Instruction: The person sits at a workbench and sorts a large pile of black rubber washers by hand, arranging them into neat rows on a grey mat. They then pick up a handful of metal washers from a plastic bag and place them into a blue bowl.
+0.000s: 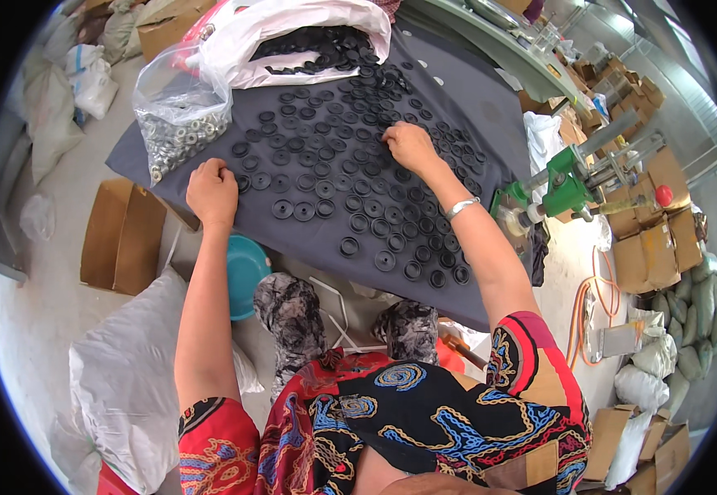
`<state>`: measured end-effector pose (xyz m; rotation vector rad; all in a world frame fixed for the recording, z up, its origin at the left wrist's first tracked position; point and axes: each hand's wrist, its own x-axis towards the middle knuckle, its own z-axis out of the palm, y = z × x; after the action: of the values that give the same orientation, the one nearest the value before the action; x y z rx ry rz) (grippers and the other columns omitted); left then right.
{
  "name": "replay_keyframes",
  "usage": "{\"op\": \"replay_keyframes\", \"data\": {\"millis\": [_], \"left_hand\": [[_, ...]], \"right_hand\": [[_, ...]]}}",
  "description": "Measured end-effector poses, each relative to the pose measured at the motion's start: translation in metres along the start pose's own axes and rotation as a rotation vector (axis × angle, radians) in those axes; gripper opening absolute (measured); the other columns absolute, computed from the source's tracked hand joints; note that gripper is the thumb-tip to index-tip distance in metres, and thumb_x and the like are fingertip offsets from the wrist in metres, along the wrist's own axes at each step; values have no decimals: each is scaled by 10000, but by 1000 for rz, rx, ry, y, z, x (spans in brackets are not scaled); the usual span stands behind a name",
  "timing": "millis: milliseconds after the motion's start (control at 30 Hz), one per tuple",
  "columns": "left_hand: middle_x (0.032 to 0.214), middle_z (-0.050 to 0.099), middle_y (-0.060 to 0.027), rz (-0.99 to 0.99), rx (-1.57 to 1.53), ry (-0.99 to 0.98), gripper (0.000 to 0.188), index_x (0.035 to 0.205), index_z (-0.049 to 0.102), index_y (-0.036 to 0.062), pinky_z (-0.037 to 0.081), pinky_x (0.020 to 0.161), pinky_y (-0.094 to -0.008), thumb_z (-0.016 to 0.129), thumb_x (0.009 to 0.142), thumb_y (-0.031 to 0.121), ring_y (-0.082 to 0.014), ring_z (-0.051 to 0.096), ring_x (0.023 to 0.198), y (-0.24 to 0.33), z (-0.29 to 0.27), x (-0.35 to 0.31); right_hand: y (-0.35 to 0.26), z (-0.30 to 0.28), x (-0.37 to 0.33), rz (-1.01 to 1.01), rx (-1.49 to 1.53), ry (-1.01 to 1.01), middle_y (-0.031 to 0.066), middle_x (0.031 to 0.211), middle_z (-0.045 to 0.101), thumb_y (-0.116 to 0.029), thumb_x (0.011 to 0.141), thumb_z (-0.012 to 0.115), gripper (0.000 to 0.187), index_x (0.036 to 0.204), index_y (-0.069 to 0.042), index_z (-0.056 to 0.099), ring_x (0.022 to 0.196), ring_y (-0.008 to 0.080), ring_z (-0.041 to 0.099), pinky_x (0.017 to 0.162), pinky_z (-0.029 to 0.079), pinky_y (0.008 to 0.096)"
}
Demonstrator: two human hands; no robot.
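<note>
Many round black rubber-like discs [324, 188], each with a raised rim and a small centre, lie spread over a dark cloth-covered table [247, 227]. My left hand [212, 194] is at the table's left edge beside the outermost discs, its fingers curled together; whatever it may hold is hidden. Farther in, my right hand [412, 147] reaches down among the discs with its fingers pinched, and its fingertips hide what they grip. A clear plastic bag [183, 124] of small metal ring-shaped parts stands beyond my left hand. At the far edge, a white sack [239, 62] lies open with more black discs spilling from it.
A green hand press [565, 181] with a red knob stands right of the table. Under the left edge are a cardboard box [119, 239] and a teal basin [247, 276]. A big white sack [132, 371] lies left of my legs; boxes and sacks line the right side.
</note>
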<state>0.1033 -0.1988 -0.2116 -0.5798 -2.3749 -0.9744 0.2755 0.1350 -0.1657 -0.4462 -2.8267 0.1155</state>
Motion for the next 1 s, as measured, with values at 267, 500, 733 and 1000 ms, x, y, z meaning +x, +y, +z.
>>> {"op": "replay_keyframes", "data": {"millis": [267,500,733,1000], "left_hand": [[793,645,-36,32,-8,48,59,785,648,107,491,681,-403,596,756,116,-255,609,795,-1,1,0],[769,633,-35,13,-10,45,37,768,633,113,491,655,-400,601,750,113,-256,604,773,1,1,0],[761,630,-38,18,-29,62,39,769,632,116,491,654,-405,601,747,110,-258,603,770,1,1,-1],[790,643,-51,-3,-23,26,74,826,660,108,489,695,-399,608,777,126,-262,618,797,2,0,0]], "right_hand": [[-4,-4,20,79,44,105,164,1005,635,-110,850,553,221,1011,-82,701,967,340,611,843,492,427],[19,9,36,180,-189,115,171,959,648,-111,829,534,203,904,-64,717,924,349,634,813,503,448],[29,8,35,12,-33,156,154,1017,640,-47,828,506,300,1040,-112,707,1002,336,604,858,494,434],[38,7,28,97,-46,50,155,1042,638,17,818,463,340,1052,-67,694,1021,347,593,904,468,407]]}}
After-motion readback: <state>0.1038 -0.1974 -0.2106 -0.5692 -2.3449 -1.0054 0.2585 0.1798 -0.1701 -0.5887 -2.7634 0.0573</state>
